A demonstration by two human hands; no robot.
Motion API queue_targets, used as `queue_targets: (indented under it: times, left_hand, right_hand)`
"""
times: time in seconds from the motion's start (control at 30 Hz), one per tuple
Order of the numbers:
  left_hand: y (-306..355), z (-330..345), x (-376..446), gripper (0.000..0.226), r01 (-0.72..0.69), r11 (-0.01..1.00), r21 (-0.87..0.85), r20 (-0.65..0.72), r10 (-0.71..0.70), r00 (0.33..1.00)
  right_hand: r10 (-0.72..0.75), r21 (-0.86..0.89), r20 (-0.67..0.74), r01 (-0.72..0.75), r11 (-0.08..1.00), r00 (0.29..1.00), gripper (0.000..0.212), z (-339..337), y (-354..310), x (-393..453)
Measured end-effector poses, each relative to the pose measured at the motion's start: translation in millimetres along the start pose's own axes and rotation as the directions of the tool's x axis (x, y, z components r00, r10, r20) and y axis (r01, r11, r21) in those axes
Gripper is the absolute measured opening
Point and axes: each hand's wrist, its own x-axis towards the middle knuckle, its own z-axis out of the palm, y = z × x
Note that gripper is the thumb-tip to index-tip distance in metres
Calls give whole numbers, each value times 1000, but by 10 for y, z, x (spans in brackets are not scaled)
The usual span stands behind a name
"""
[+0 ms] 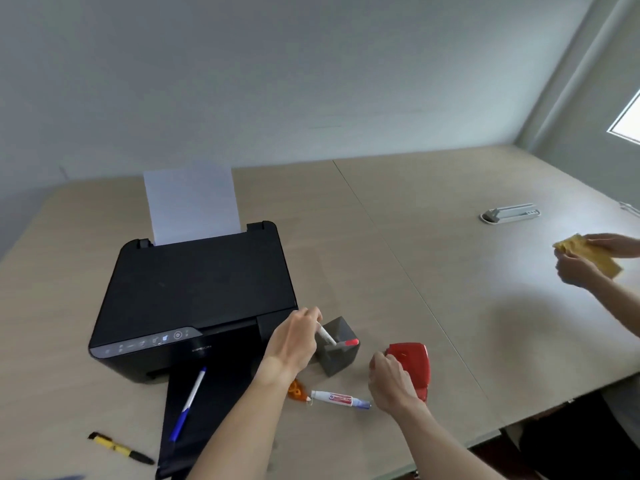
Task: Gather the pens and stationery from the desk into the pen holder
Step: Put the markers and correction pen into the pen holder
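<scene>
A: Left hand (pixel 294 337) pinches a white marker (pixel 327 336), red cap low, its tip inside the grey pen holder (pixel 337 355) beside the printer (pixel 194 296).

B: Right hand (pixel 391 384)?

A: Loosely curled, holding nothing, touching the red stapler (pixel 412 367). The correction pen (pixel 341 399) lies on the worktop (pixel 450 271) just left of it, long axis left-right. Right hand is nearer.

B: Blue pen (pixel 188 403), yellow pen (pixel 119 447)?

A: Further left; left hand's side.

The bench (pixel 433 237) is pale wood-grain. The printer (pixel 197 289) is black, its paper (pixel 192 202) white. The pen holder (pixel 341 356) is grey, the hole punch (pixel 412 363) red. One pen (pixel 119 448) is yellow and black, another (pixel 188 403) white and blue.
</scene>
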Motion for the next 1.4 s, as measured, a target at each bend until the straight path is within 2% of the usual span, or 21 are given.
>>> queue_targets:
  times: [0.07, 0.3, 0.4, 0.6, 0.67, 0.8, 0.9, 0.97, 1.07, 1.17, 1.2, 1.27, 1.33, 1.37, 1.4]
  left_hand:
    - [78, 111, 56, 12, 1, 1000, 23, 34, -1, 999]
    - [87, 349, 6, 11, 42, 999, 1, 61, -42, 997]
    - [-17, 372, -129, 16, 74, 997, -30, 93, -71, 993]
    - [-339, 547, -481, 19, 126, 992, 16, 210, -127, 969]
    - [-419, 637, -574, 20, 143, 989, 29, 216, -146, 965]
    - [-458, 787, -672, 19, 192, 976, 99, 247, -211, 946]
    - [-435, 878, -711, 28, 263, 960, 96, 228, -278, 933]
    - [-438, 953, -733, 32, 336, 939, 77, 229, -345, 910]
    - [-464, 1078, -758, 22, 422, 904, -65, 172, -407, 897]
    - [-499, 1138, -786, 30, 381, 924, -19, 107, -377, 920]
    - [-499, 1137, -801, 26, 371, 929, 3, 154, -367, 917]
    - [-416, 1063, -814, 31, 278, 938, 206, 223, -322, 920]
    - [-392, 982, -839, 32, 165, 942, 292, 274, -247, 929]
    - [-396, 954, -835, 30, 138, 956, 259, 277, -211, 937]
    - [-387, 911, -823, 29, 147, 978, 150, 268, -183, 946]
  right_hand:
    - [-13, 18, 71, 12, 1000, 997, 13, 168, 121, -58]
    - [-58, 52, 150, 51, 997, 987, 30, 569, 291, -170]
    - [-70, 48, 160, 63, 997, 985, 25, 615, 300, -115]
    - [-80, -20, 159, 84, 996, 984, 7, 673, 316, -74]
    - [-78, -21, 162, 83, 996, 984, 15, 681, 353, -124]
    - [-56, 27, 95, 54, 998, 994, 27, 666, 524, -270]
    - [-62, 87, 5, 62, 994, 998, 28, 552, 649, -355]
    - [-73, 124, -80, 82, 989, 994, 27, 416, 690, -362]
    - [-86, 141, -201, 115, 983, 976, 29, 136, 690, -321]
    - [-128, 121, -265, 165, 979, 956, 26, -140, 592, -211]
    - [-141, 115, -276, 179, 977, 951, 25, -218, 538, -159]
    - [-167, 88, -285, 199, 976, 944, 23, -333, 423, -37]
    - [-194, 50, -280, 216, 975, 940, 24, -415, 290, 71]
    - [-211, 27, -273, 226, 974, 939, 27, -446, 223, 118]
    - [-230, 0, -261, 239, 971, 938, 30, -471, 159, 156]
